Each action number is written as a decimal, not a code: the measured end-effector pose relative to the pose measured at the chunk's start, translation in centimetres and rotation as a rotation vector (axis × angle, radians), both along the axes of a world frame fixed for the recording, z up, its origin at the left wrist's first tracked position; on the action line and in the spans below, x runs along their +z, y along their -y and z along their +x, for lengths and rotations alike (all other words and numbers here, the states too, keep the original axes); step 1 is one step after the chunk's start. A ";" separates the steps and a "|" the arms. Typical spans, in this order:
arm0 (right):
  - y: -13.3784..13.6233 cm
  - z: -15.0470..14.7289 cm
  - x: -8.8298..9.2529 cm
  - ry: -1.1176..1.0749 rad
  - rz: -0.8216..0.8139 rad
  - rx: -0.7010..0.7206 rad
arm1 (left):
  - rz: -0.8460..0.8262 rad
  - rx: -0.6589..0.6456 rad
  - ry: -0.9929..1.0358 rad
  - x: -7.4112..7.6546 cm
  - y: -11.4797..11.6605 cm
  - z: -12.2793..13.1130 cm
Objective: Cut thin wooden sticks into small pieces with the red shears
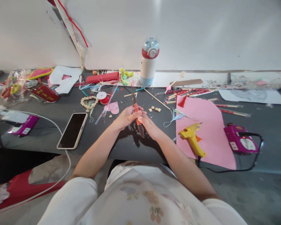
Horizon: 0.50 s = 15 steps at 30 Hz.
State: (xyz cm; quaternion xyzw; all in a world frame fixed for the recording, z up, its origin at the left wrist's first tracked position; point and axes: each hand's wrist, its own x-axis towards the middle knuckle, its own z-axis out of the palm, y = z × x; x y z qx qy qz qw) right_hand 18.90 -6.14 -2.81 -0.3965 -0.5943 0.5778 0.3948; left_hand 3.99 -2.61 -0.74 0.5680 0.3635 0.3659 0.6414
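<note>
Both my hands meet over the middle of the dark table. My left hand and my right hand are closed around a small tool with a red and dark handle, which points away from me. Its thin tip reaches towards a wooden stick. A few small wooden cubes lie just beyond my right hand. A pink heart-shaped piece lies just beyond my left hand.
A yellow glue gun rests on a pink sheet at right, by a magenta box with a black cord. A phone, red can, red ribbon spool and white bottle stand further off.
</note>
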 end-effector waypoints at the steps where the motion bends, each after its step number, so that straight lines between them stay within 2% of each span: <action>1: 0.0 0.0 0.0 0.002 0.006 0.009 | -0.003 0.001 0.001 0.0 0.0 0.0; 8: 0.1 0.1 0.1 -0.007 0.019 0.026 | 0.008 -0.004 0.002 -0.1 0.0 -0.1; 15: 0.2 -0.3 -0.1 -0.042 -0.052 -0.028 | -0.036 -0.011 -0.035 0.1 0.0 -0.3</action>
